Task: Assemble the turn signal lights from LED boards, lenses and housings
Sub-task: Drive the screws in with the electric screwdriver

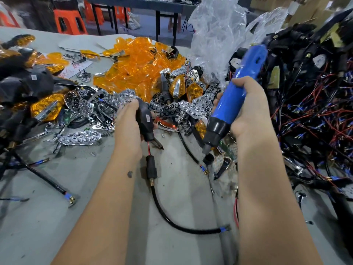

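The left hand (127, 119) grips a black housing (146, 122) above the near middle of the grey table (57, 217), fingers curled round its far side and thumb toward the camera. A small sticker (148, 118) on the housing carries printing too fine to read. A thin red wire runs from the housing down into a black rubber stem (151, 167); from the stem a black cable (172, 220) curves across the table to a blue-banded end.

The right hand (246, 109) holds a blue electric screwdriver (236, 100), fingers wrapped round the barrel, with the black nose tilted down and toward the left. The bit tip is hidden among loose parts, so contact with any part cannot be confirmed.

Beyond the hands lies a heap of orange lenses (137, 66), fronted by chrome reflectors (198, 108) with hexagonal cells. A sheet of paper (74, 69) with red handwriting, illegible, lies left of the lenses. Further black housings (26, 83) are piled at the left edge. A tangle of black, red and blue wiring (309, 104) fills the right side, beside a clear plastic bag (215, 31). Orange stools (69, 21) stand behind the table.
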Available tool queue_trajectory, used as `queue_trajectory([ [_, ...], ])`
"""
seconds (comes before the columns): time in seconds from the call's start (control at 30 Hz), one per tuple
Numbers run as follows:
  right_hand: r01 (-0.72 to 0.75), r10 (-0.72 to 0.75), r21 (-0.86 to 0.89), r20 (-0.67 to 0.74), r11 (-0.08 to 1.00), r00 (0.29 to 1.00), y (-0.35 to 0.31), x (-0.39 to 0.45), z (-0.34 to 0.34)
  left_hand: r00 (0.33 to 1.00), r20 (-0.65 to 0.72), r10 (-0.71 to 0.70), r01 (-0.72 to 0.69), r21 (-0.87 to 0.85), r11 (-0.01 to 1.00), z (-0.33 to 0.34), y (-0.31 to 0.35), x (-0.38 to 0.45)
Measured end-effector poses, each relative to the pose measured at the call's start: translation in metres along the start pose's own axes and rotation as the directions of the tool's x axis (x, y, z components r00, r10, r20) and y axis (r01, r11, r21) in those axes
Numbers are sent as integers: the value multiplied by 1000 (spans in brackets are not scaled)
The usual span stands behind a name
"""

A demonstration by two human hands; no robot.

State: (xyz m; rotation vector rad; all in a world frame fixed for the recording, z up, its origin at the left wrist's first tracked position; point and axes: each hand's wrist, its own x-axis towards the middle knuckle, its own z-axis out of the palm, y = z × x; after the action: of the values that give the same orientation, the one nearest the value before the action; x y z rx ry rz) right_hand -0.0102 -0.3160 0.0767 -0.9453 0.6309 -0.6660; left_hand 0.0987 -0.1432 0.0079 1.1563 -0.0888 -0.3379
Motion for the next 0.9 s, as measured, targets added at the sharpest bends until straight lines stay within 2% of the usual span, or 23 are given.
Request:
queue_trajectory([
  [0.1,15,-20,-316,-14,948,1000,-9,8,2,996,90,-24,24,-8,1000,-1,0,0],
  [0.2,99,-135,-573,-20,814,991,-6,17,5,989,146,-25,27,-12,1000,1,0,-5],
  [0.33,137,-229,-732,-27,668,973,8,27,3,988,124,-91,107,-127,986,8,1,-9],
  [0.43,100,-255,-816,-59,569,965,22,30,4,989,116,-91,102,-92,991,9,3,-8],
  [0.5,134,-380,-865,-69,484,922,27,25,8,988,141,-65,68,-18,998,10,3,-9],
  [0.57,236,-560,-918,18,318,828,29,13,17,989,142,-46,36,67,997,9,2,-8],
  [0.6,300,-596,-914,84,272,798,30,6,22,989,145,-26,12,99,995,9,1,-8],
  [0.63,370,-570,-880,146,299,809,33,-1,28,988,154,2,-20,113,993,8,1,-9],
  [0.67,413,-479,-820,200,396,855,36,-10,35,985,171,33,-53,113,992,8,1,-9],
  [0.73,350,-203,-716,286,605,936,47,-25,46,974,204,99,-123,109,986,7,0,-12],
  [0.77,316,-109,-707,323,633,940,54,-29,49,968,213,132,-159,113,981,8,-1,-13],
  [0.83,354,-108,-647,388,675,915,71,-35,51,959,210,189,-214,103,971,12,-4,-15],
  [0.9,377,-172,-566,383,733,908,82,-36,50,963,206,173,-185,39,982,16,-6,-17],
])
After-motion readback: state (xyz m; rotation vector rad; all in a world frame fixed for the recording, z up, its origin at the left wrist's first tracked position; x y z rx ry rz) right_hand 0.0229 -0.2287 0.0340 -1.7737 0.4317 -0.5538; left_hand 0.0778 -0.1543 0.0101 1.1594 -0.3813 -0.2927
